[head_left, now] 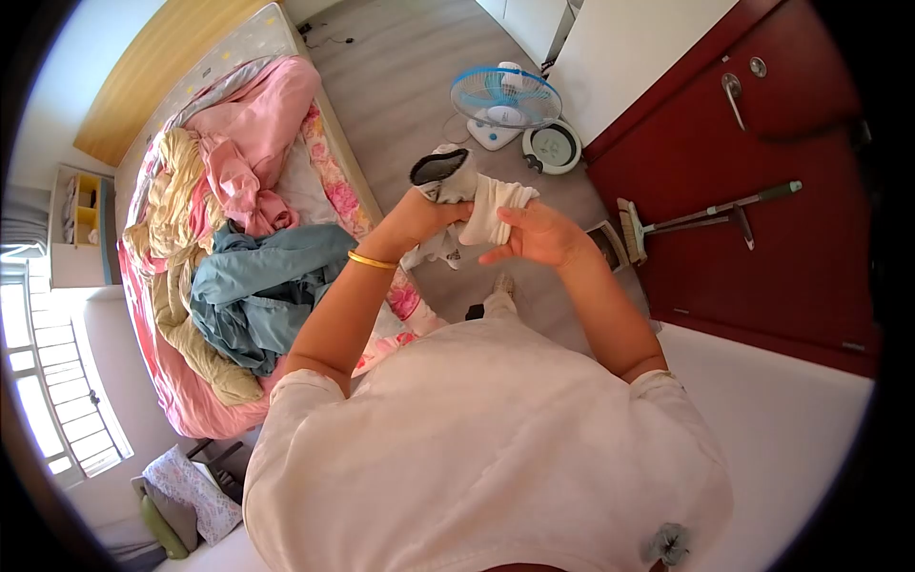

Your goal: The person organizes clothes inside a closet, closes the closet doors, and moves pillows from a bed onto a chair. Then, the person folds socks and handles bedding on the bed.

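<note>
Gripping the bunched white cloth (497, 212), the left hand (419, 217) steadies it while the right hand (545, 234), loosely open, touches its folded band, above the floor (391, 86) near the bed (253, 40); working those folds calls for a steady left grip.

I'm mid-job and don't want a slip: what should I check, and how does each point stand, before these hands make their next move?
1. Left hand has the white cloth: ok, its fingers are closed on it.
2. Right hand grips firmly: cannot tell; it is at the cloth, fingers partly spread.
3. Dark opening in view: ok, it faces the camera.
4. Hanging white piece joined to the held cloth: cannot tell, the left hand hides the link.
5. Bracelet off the cloth: ok, it sits back on the left forearm.
</note>
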{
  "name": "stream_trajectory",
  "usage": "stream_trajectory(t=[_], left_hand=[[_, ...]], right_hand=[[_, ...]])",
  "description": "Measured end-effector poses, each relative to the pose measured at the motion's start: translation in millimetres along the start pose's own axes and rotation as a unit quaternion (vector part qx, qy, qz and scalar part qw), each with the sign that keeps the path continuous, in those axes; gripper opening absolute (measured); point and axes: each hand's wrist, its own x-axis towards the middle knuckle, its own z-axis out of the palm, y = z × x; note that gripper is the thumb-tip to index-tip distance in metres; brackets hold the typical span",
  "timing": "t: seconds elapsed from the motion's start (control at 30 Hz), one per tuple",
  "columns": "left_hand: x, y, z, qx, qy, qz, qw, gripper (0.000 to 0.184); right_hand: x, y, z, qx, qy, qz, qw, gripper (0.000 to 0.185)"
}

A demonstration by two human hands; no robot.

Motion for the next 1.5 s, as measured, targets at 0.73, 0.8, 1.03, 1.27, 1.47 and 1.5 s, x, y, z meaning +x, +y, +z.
stream_trajectory(t=[0.73,0.8,1.03,1.27,1.47,1.5], left_hand=[[35.6,13.3,-150.6,-0.579,0.217,0.179,0.766,0.015],[35.7,14.4,-182.1,-0.595,0.164,0.207,0.759,0.015],[44.7,53.9,-284.0,-0.589,0.135,0.253,0.755,0.026],[54.4,60.3,-358.7,-0.600,0.207,0.270,0.725,0.036],[55.7,53.3,-410.3,-0.546,0.357,0.169,0.739,0.038],[55.3,38.6,-424.8,-0.539,0.384,0.173,0.730,0.034]], right_hand=[[188.3,-213.6,-116.0,-0.017,0.036,-0.267,0.963,0.027],[211.3,-213.5,-58.3,-0.371,0.241,-0.291,0.849,0.032],[319.7,-112.8,59.7,-0.705,-0.039,-0.056,0.706,0.046],[427.3,-105.4,61.5,-0.453,-0.009,0.011,0.892,0.019],[497.8,-156.3,59.7,-0.325,0.016,0.053,0.944,0.011],[511.9,-165.2,57.0,-0.302,0.019,0.071,0.951,0.010]])
